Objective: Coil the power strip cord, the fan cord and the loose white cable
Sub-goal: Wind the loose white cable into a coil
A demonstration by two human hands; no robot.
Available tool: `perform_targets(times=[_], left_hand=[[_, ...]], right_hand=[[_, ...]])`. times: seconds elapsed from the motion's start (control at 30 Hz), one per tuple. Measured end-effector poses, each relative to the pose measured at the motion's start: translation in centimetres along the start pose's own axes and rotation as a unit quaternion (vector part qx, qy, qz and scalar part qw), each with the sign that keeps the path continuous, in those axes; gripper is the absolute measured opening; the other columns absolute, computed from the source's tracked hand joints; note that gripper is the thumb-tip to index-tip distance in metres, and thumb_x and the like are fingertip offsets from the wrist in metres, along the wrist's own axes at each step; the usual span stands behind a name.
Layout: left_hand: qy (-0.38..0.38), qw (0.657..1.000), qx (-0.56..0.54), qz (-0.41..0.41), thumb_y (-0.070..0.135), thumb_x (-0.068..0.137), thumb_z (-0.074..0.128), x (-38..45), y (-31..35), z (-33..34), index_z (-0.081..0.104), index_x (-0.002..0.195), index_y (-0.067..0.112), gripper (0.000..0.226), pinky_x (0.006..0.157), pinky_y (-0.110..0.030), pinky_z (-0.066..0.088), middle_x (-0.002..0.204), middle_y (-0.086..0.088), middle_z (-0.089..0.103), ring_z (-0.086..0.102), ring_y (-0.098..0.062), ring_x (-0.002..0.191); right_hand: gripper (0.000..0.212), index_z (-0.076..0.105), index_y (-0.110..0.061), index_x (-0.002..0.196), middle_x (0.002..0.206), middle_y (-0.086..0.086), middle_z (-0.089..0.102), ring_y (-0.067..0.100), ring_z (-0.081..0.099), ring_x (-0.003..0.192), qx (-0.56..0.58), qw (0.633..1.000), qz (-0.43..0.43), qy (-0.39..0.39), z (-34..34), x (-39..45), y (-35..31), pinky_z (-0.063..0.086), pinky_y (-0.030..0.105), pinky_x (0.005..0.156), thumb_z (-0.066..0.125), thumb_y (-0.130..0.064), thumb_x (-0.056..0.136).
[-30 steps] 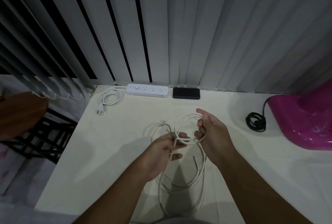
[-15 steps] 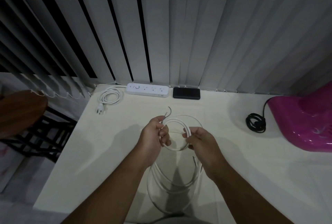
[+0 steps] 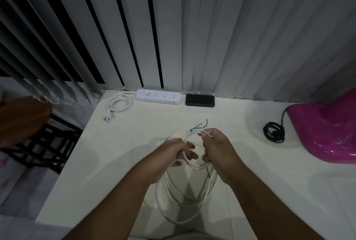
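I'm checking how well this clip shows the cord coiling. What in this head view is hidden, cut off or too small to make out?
- Loose white cable: how the left hand and right hand grip it is hidden behind the fingers.
- Pink fan: cut off by the right edge.
- Power strip: markings too small.
- Fan cord: plug lost in the dark bundle.

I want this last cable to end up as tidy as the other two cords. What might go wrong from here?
1. The loops of the loose white cable hang uneven below the hands; they may slip or tangle as the left hand and right hand shift grip.
2. The bare wire ends stick out beside the right hand and may snag a loop or prick a finger.
3. Nothing visibly binds the coil, so it may spring open once set on the table.
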State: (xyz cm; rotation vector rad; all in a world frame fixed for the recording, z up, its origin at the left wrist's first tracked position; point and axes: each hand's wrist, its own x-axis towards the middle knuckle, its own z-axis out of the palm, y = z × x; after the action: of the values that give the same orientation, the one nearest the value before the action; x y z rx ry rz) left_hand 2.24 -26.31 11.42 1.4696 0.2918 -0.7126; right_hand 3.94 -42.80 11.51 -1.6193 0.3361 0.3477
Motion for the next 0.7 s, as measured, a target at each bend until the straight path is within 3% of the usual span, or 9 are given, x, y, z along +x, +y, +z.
perform_targets(times=[0.1,0.2,0.27,0.37,0.47,0.53,0.6,0.7], left_hand=[[-0.015,0.999,0.033,-0.03,0.046,0.08,0.07,-0.3,-1.2,-0.5,0.072,0.103,0.02,0.034,0.094,-0.043,0.052,0.105,0.002,0.078,0.072,-0.015,0.101],[-0.02,0.995,-0.096,0.004,0.024,0.089,0.07,-0.1,-1.9,-0.3,0.072,0.101,0.017,0.013,0.086,-0.038,0.057,0.097,-0.006,0.076,0.071,-0.018,0.09],[0.008,0.986,-0.163,0.029,0.008,0.093,0.06,0.2,-1.8,-0.2,0.071,0.101,0.013,0.015,0.081,-0.037,0.056,0.085,-0.007,0.07,0.07,-0.021,0.081],[0.046,0.966,-0.247,0.059,-0.001,0.09,0.051,0.5,-1.5,0.0,0.06,0.11,0.007,0.024,0.074,-0.037,0.055,0.072,-0.006,0.059,0.065,-0.024,0.069],[0.092,0.949,-0.292,0.078,-0.004,0.085,0.044,0.9,-1.6,0.1,0.049,0.119,0.006,0.035,0.063,-0.035,0.05,0.064,-0.004,0.046,0.048,-0.019,0.052],[0.137,0.952,-0.263,0.08,-0.001,0.082,0.043,1.2,-1.6,0.0,0.05,0.117,0.009,0.037,0.054,-0.032,0.044,0.061,-0.001,0.042,0.036,-0.015,0.047],[0.177,0.963,-0.189,0.074,0.004,0.073,0.047,1.3,-1.1,-0.3,0.051,0.113,0.015,0.042,0.05,-0.029,0.038,0.063,-0.003,0.045,0.033,-0.013,0.043],[0.166,0.979,-0.098,0.068,0.0,0.077,0.042,1.2,-0.4,-0.7,0.049,0.109,0.022,0.038,0.048,-0.027,0.035,0.07,-0.007,0.052,0.035,-0.011,0.041]], right_hand=[[0.02,0.063,-0.014,0.096,0.07,0.001,0.043,0.006,0.042,0.043,0.059,0.998,0.011,0.023,0.2,0.2,0.4,0.039,0.028,0.049,0.048,-0.024,0.104],[0.02,0.063,-0.013,0.1,0.07,0.002,0.042,0.01,0.042,0.049,0.113,0.992,0.023,0.055,0.9,0.0,1.2,0.044,0.03,0.053,0.046,-0.023,0.105],[0.019,0.062,-0.015,0.101,0.069,0.003,0.045,0.013,0.046,0.056,0.148,0.987,0.033,0.052,1.4,-0.3,1.6,0.044,0.033,0.059,0.045,-0.023,0.106],[0.021,0.062,-0.019,0.102,0.072,0.001,0.059,0.014,0.058,0.068,0.07,0.996,0.045,0.03,1.3,-0.8,2.0,0.047,0.033,0.067,0.043,-0.027,0.106],[0.023,0.066,-0.021,0.106,0.084,-0.003,0.075,0.015,0.068,0.084,0.017,0.996,0.077,-0.038,0.6,-1.4,2.0,0.051,0.036,0.075,0.046,-0.033,0.105],[0.019,0.064,-0.024,0.117,0.105,0.0,0.075,0.018,0.068,0.099,0.003,0.995,0.088,-0.043,0.0,-1.4,1.5,0.052,0.036,0.08,0.058,-0.029,0.1],[0.047,0.055,-0.031,0.133,0.122,0.0,0.063,0.019,0.061,0.11,-0.004,0.998,0.054,0.008,-0.6,-1.0,0.3,0.048,0.034,0.083,0.068,-0.017,0.09],[0.061,0.049,-0.04,0.136,0.128,-0.007,0.052,0.012,0.051,0.117,-0.113,0.986,-0.108,0.059,-1.2,-0.9,-2.1,0.041,0.03,0.089,0.071,-0.018,0.083]])
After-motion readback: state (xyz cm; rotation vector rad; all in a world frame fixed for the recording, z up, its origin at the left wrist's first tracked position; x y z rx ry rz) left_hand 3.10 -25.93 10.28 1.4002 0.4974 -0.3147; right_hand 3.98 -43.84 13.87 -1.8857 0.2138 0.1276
